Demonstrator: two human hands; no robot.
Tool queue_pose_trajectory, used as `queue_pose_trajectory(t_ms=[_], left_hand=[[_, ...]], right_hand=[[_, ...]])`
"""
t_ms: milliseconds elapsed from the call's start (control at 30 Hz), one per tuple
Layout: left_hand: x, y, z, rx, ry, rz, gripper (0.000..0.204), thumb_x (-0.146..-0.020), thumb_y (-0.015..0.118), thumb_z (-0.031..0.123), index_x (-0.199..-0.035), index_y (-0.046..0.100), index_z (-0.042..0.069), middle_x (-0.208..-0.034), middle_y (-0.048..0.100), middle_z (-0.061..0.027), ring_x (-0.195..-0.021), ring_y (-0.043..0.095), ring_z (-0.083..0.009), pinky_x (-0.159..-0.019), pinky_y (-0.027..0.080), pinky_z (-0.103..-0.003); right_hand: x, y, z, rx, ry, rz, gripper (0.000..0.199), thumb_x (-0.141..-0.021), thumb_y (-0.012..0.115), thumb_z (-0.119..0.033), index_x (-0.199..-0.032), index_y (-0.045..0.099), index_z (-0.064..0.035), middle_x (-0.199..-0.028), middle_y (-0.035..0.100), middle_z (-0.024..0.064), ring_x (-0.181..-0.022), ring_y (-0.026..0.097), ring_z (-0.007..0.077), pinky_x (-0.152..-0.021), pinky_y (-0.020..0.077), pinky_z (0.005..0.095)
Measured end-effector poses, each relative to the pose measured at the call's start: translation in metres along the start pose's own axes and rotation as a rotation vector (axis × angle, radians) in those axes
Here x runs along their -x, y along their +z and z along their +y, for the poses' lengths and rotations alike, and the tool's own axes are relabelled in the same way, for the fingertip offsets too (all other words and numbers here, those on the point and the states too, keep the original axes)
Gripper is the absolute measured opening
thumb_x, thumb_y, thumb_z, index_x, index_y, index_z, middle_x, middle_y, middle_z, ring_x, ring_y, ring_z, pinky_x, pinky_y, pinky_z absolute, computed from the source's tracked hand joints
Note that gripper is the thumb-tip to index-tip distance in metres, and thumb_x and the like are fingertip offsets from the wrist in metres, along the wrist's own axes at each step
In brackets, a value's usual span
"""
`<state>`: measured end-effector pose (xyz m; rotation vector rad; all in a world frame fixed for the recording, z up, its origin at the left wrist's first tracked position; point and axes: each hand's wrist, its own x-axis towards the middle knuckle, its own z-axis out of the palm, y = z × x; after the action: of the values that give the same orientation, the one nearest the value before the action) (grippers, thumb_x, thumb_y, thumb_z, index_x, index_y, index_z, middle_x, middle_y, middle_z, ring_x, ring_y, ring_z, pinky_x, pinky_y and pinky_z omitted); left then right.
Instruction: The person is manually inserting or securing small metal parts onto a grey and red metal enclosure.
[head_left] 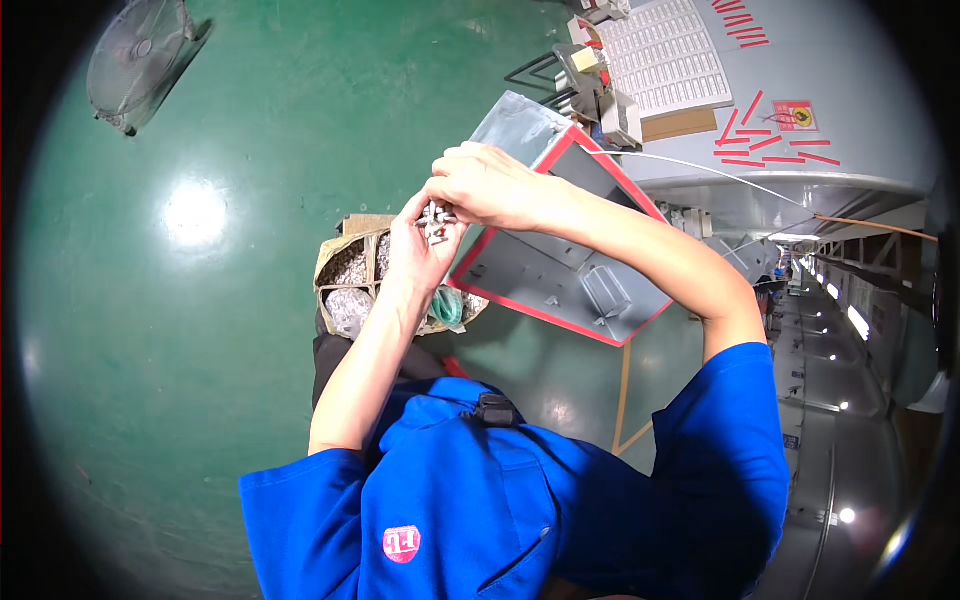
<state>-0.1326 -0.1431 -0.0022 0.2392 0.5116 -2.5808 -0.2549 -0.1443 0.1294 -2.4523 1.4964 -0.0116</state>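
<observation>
Divided bin [358, 287] of small parts [346, 267]

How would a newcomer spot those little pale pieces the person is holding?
Find the big grey box with red edges, near the middle of the view. Just left of it is the left hand, close against the right hand. Small whitish pieces cluster in the left palm, unlike the loose parts in the divided bin lower down.
</observation>
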Motion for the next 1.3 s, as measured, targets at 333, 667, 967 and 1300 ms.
queue_pose_trajectory(t_ms=[333,667,967,1300], left_hand=[[0.017,0.03,0.005,0.088,-0.02,-0.104,0.024,-0.094,0.039,0.016,-0.106,0.053,0.0,-0.104,0.061,-0.0111,-0.097,0.06,-0.0196,-0.091,0.048,-0.035],[0.019,0.022,0.037,0.102,0.033,-0.016,0.022,-0.093,0.04,0.011,-0.105,0.052,-0.003,-0.101,0.061,-0.0139,-0.096,0.06,-0.0249,-0.09,0.049,-0.039],[0.027,0.044,0.056,-0.006,0.189,0.051,0.031,-0.094,0.034,0.011,-0.116,0.046,-0.009,-0.121,0.051,-0.0249,-0.114,0.051,-0.0352,-0.102,0.041,-0.046],[0.042,0.04,0.062,-0.077,0.195,0.001,0.038,-0.094,0.033,0.01,-0.126,0.039,-0.012,-0.131,0.042,-0.0276,-0.126,0.04,-0.0357,-0.107,0.036,-0.043]], right_hand=[[-0.02,-0.014,-0.011,0.364,-0.362,-0.087,0.008,-0.067,0.06,-0.015,-0.069,0.056,-0.009,-0.069,0.055,-0.0003,-0.074,0.055,0.0156,-0.068,0.0433,0.0287],[-0.053,-0.011,-0.005,-0.053,-0.219,-0.031,0.017,-0.061,0.066,-0.005,-0.077,0.06,-0.0068,-0.072,0.055,0.005,-0.072,0.056,0.0233,-0.065,0.0461,0.0343],[-0.089,-0.041,-0.005,-0.575,0.127,-0.133,0.012,-0.074,0.067,-0.006,-0.084,0.063,-0.0005,-0.076,0.065,0.0094,-0.074,0.065,0.016,-0.068,0.0511,0.0289],[-0.111,-0.099,0.028,-0.047,0.192,-0.52,0.012,-0.069,0.068,-0.01,-0.079,0.069,-0.0038,-0.072,0.067,0.0107,-0.068,0.066,0.0226,-0.064,0.0503,0.0318]])
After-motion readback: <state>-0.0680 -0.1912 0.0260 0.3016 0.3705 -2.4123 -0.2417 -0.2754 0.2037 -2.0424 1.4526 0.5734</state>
